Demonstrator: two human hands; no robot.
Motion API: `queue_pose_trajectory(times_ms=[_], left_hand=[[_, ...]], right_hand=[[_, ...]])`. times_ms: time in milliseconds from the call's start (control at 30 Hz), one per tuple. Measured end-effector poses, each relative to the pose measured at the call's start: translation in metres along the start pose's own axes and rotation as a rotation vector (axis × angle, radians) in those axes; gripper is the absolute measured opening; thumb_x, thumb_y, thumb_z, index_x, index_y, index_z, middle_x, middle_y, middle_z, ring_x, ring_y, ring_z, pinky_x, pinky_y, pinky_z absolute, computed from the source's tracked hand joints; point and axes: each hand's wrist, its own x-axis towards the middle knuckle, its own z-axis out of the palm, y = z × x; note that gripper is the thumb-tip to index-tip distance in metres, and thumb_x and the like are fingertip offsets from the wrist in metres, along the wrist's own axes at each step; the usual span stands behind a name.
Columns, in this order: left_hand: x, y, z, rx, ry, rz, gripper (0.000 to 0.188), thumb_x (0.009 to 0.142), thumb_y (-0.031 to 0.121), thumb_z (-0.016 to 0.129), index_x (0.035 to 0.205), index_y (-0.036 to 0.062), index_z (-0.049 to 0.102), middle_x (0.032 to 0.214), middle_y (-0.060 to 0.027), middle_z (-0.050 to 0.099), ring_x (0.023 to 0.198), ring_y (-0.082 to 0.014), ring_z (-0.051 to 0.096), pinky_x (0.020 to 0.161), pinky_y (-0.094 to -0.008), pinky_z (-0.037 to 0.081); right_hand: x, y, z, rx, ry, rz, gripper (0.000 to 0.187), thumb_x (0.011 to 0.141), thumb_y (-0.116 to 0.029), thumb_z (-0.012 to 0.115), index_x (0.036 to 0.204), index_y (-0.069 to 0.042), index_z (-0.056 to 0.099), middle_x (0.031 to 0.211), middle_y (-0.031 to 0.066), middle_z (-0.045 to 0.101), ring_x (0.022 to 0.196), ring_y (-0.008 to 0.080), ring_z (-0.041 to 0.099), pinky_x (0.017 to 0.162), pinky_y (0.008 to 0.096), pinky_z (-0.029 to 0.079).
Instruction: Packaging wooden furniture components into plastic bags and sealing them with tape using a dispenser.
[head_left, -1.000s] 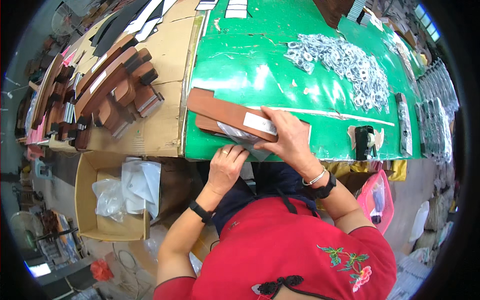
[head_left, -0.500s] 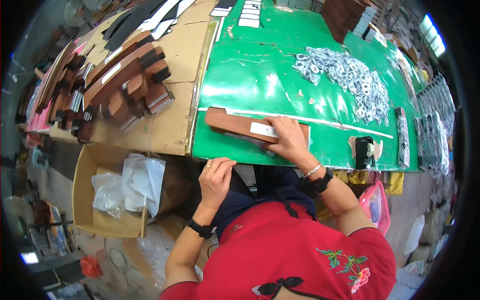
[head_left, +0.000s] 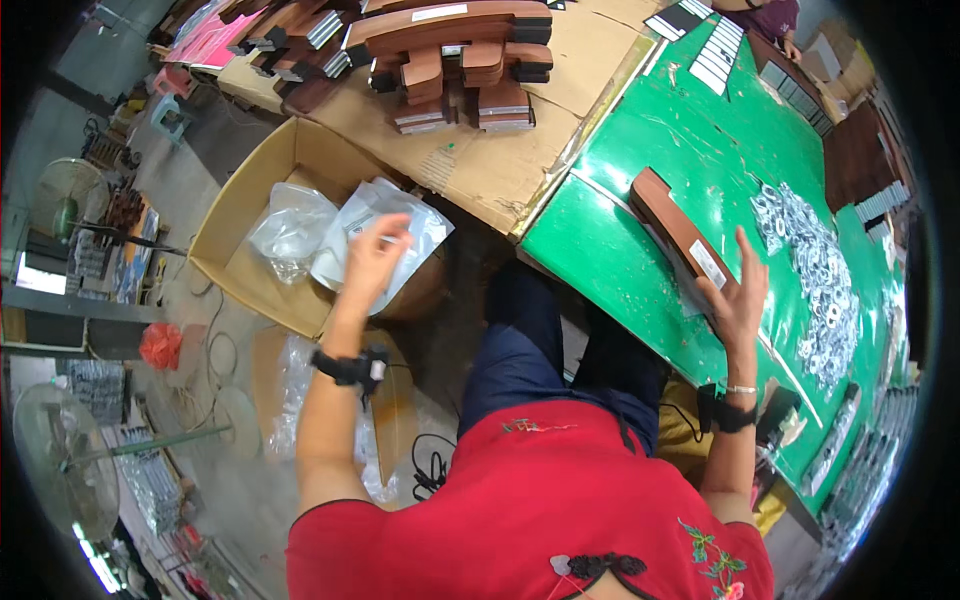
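While right hand (head_left: 738,300) is splayed by brown piece (head_left: 672,215), left hand (head_left: 374,262) half-curls over plastic bag (head_left: 422,238), grip unclear.

A green-topped table (head_left: 600,230) spreads from one to four o'clock, beside a cardboard-covered table (head_left: 570,85) at twelve. Grey floor (head_left: 190,215) lies toward ten, with a pale-blue stool (head_left: 170,118); bright light (head_left: 98,565) glows at eight.

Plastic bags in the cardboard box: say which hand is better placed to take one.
Left, most likely: the left hand looks empty and appears over the plastic bags; the right hand is away at the labelled brown bar.
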Motion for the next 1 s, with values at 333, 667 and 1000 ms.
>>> queue_pose_trajectory(times_ms=[333,667,1000], left_hand=[[0.082,-0.166,-0.165,0.899,0.417,-0.43,0.107,0.07,0.03,0.091,0.157,0.0043,0.033,0.154,-0.0282,0.043,0.143,-0.0437,0.043,0.117,-0.0467,0.038],[0.049,-0.126,-0.173,1.093,0.365,-0.494,0.032,0.09,0.013,0.062,0.12,0.0104,0.072,0.118,-0.0166,0.072,0.115,-0.0352,0.067,0.097,-0.0477,0.052],[0.07,-0.15,-0.182,0.96,0.608,-0.314,0.039,0.088,0.02,0.066,0.127,0.0193,0.07,0.123,-0.0107,0.069,0.114,-0.0349,0.065,0.095,-0.0498,0.052]], right_hand=[[-0.045,-0.066,-0.002,0.5,0.025,-0.013,0.029,0.088,0.003,0.07,0.117,0.0,0.069,0.113,0.0135,0.069,0.104,0.0254,0.066,0.093,0.0343,0.051],[-0.055,-0.079,0.015,0.599,-0.086,0.047,0.023,0.09,0.003,0.069,0.113,0.0,0.07,0.106,0.0123,0.07,0.094,0.0217,0.069,0.082,0.0321,0.054],[-0.049,-0.107,0.029,0.659,-0.197,-0.044,0.023,0.089,0.002,0.07,0.111,-0.002,0.072,0.102,0.013,0.071,0.091,0.0247,0.071,0.081,0.033,0.055]])
